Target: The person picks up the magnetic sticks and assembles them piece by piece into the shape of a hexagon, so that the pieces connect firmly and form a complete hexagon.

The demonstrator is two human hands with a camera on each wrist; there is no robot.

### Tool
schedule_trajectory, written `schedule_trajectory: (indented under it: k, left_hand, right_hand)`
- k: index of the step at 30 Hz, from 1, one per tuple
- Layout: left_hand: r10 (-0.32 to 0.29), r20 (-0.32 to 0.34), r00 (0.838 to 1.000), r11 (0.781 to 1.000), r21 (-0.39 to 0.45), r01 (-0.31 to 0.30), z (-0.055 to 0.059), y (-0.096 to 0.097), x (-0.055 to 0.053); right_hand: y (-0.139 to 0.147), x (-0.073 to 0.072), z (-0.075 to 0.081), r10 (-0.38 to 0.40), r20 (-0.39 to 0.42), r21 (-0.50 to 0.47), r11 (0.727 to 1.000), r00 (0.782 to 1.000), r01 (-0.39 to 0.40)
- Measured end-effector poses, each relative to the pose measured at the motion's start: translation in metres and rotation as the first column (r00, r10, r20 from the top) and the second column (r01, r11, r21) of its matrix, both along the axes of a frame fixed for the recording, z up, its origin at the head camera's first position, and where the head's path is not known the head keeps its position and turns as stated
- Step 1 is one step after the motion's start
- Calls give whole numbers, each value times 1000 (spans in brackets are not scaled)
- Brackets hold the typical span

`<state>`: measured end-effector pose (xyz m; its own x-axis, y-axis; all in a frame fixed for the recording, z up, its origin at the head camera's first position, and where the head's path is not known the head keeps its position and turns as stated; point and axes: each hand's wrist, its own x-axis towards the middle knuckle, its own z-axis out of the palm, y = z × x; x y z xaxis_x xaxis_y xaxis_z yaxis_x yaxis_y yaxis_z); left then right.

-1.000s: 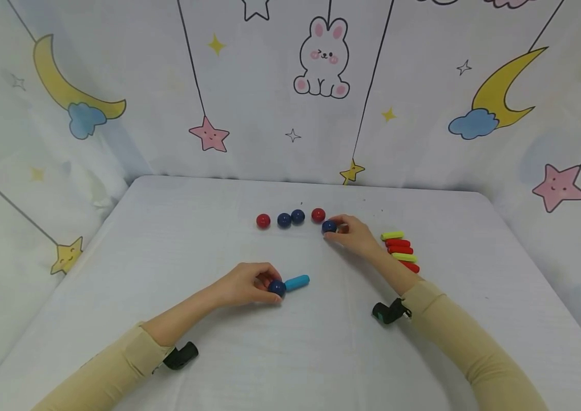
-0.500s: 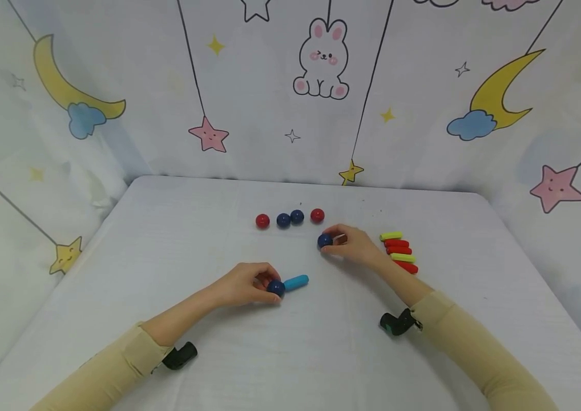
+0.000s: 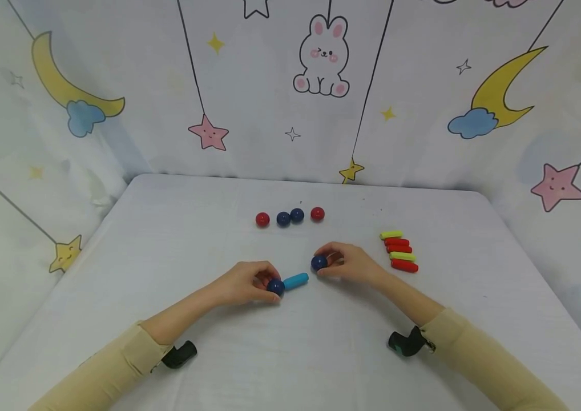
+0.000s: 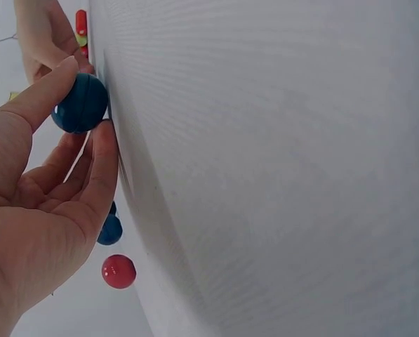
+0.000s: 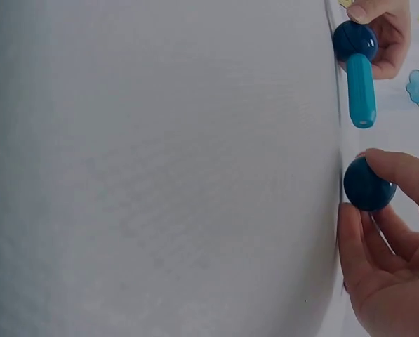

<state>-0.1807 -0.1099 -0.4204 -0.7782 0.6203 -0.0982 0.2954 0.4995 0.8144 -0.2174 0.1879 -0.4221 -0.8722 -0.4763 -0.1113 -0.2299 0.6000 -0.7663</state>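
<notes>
Left hand (image 3: 249, 282) part-curled, thumb and fingertips pinching a dark blue ball (image 3: 276, 287) low over the white table (image 3: 218, 240). Light blue rod (image 3: 296, 281) meets that ball on the side facing the right hand (image 3: 349, 264); from here I can't tell if they're joined or just touching. Rod angles slightly away from the person, far end free.

Right hand also part-curled: thumb on one side, fingers on the other, gripping a second dark blue ball (image 3: 319, 262). That ball sits just beyond the rod's free end, gap visible between them. Can't tell if it's on the cloth or slightly lifted.

Farther back, four balls in a rough row, left to right: red ball (image 3: 262, 219), two navy balls (image 3: 283, 219) side by side, another red ball (image 3: 317, 214). Past the right hand, five short sticks stacked side by side, front to back: red stick (image 3: 404, 265), yellow stick (image 3: 402, 257), two red sticks (image 3: 399, 249), second yellow stick (image 3: 391, 234).

Both sleeves (image 3: 141, 351) tan, black camera (image 3: 180, 355) under each cuff. Backdrop (image 3: 249, 85) behind: bunny, moons, stars.
</notes>
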Motion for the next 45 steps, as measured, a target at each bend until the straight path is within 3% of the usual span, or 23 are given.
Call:
schedule_trajectory:
  k: [21,27,32,39,45]
  left_hand:
    - [-8,-21,1000,1000,-14,8,0,1,-1]
    - [-19,-72,997,998,-57,15,2,11,-4]
    - [-22,-114,993,999,-47,16,3,26,-12]
    - [-41,-205,978,997,-66,28,5,46,-16]
    - [-38,-236,971,997,-74,21,3,55,-17]
  right_hand:
    - [-9,17,1,51,39,-19,999,998,-50]
    - [-9,16,2,54,38,-25,998,998,-53]
    - [-8,15,0,67,36,-44,997,997,-66]
    - [-6,16,0,85,54,-79,994,995,-81]
    - [-5,13,2,94,53,-66,994,994,-91]
